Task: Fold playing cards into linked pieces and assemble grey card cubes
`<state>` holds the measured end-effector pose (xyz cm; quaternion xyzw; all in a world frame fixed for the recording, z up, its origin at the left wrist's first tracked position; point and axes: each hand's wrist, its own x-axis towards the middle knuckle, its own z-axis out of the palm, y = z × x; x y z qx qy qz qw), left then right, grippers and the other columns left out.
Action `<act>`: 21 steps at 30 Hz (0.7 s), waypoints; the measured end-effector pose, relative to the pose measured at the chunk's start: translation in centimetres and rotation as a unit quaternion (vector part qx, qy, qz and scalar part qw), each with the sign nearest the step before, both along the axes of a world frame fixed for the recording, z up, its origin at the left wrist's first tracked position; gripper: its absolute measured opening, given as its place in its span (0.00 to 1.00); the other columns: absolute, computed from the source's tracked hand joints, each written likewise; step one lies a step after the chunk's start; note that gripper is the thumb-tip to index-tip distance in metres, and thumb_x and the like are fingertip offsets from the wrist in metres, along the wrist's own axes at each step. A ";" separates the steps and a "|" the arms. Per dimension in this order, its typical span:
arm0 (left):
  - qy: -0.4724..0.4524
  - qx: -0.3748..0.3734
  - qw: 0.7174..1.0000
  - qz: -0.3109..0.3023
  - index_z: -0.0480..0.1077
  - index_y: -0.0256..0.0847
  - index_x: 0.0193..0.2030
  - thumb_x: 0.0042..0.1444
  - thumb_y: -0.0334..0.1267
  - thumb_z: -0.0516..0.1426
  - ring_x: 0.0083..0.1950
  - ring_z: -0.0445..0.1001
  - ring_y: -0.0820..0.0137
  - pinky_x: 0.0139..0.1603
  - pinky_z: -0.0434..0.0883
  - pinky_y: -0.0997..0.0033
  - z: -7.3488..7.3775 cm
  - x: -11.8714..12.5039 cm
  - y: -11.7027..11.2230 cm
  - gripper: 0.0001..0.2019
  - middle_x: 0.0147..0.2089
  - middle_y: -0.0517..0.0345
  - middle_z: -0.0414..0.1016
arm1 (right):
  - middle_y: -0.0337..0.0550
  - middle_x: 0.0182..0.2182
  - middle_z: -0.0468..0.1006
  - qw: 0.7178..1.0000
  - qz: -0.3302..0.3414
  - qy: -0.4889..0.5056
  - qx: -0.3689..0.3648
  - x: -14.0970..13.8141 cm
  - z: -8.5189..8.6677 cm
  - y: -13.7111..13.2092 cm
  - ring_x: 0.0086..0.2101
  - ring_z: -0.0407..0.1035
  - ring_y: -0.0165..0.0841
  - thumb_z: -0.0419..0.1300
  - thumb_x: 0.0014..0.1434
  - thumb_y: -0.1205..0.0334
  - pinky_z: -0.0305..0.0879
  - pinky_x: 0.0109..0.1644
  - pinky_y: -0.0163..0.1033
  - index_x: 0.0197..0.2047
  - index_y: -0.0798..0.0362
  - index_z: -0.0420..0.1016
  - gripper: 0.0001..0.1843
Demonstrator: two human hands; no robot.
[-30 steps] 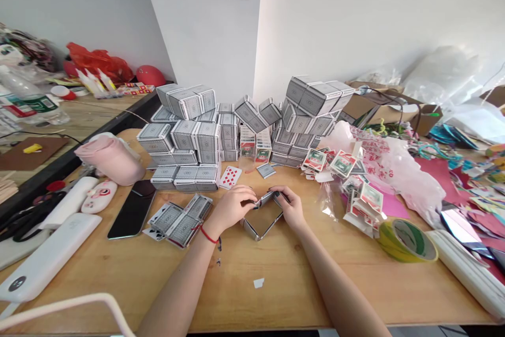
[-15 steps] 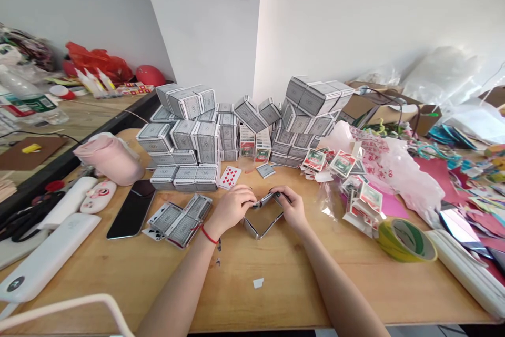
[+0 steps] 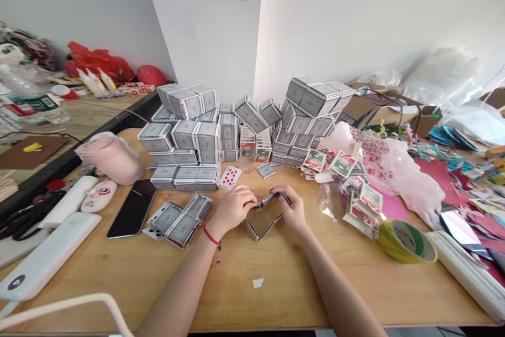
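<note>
My left hand (image 3: 231, 208) and my right hand (image 3: 291, 206) pinch the far side of a small frame of folded playing cards (image 3: 263, 225) that stands on the wooden table (image 3: 252, 295). Both hands have their fingers closed on the frame's upper edge. A red cord circles my left wrist. Loose folded grey-backed cards (image 3: 179, 218) lie just left of my left hand. A red diamonds card (image 3: 230, 177) lies face up beyond my hands. Behind it rises a wall of stacked grey card cubes (image 3: 244, 126).
A black phone (image 3: 132, 210), a pink roll (image 3: 110, 159) and white cases (image 3: 47, 258) lie at the left. Yellow-green tape (image 3: 406, 242), card boxes (image 3: 361, 195), plastic bags and coloured paper scraps crowd the right. A small white scrap (image 3: 258, 283) lies near me.
The card frame has narrowed a little between my fingers, its near corner drawn in. My hands stay in the same place.
</note>
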<state>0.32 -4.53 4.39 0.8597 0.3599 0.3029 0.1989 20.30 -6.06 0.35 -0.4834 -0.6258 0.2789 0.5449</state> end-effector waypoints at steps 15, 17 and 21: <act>-0.041 -0.058 0.997 0.011 0.72 0.43 0.36 0.51 0.29 0.57 0.46 0.71 0.69 0.51 0.66 0.67 0.1 0.3 -0.1 0.08 0.42 0.58 0.74 | 0.45 0.35 0.75 1.000 -0.002 -0.009 -0.006 -0.6 -0.2 0.0 0.39 0.69 0.37 0.52 0.57 0.63 0.64 0.46 0.44 0.36 0.50 0.74 0.10; -0.038 -0.069 0.997 0.019 0.72 0.43 0.34 0.50 0.28 0.57 0.43 0.71 0.69 0.48 0.67 0.68 0.1 0.3 -0.1 0.07 0.39 0.59 0.74 | 0.45 0.35 0.75 1.000 -0.002 -0.007 -0.010 -0.8 -0.2 -0.1 0.39 0.68 0.37 0.52 0.57 0.63 0.64 0.46 0.44 0.36 0.50 0.74 0.10; -0.028 -0.071 0.997 0.033 0.70 0.42 0.31 0.49 0.28 0.57 0.41 0.72 0.69 0.44 0.68 0.69 0.0 0.5 -0.2 0.05 0.36 0.59 0.74 | 0.45 0.35 0.74 1.000 0.006 -0.014 -0.005 -1.2 -0.1 -0.2 0.39 0.68 0.37 0.51 0.57 0.64 0.64 0.46 0.44 0.37 0.50 0.73 0.10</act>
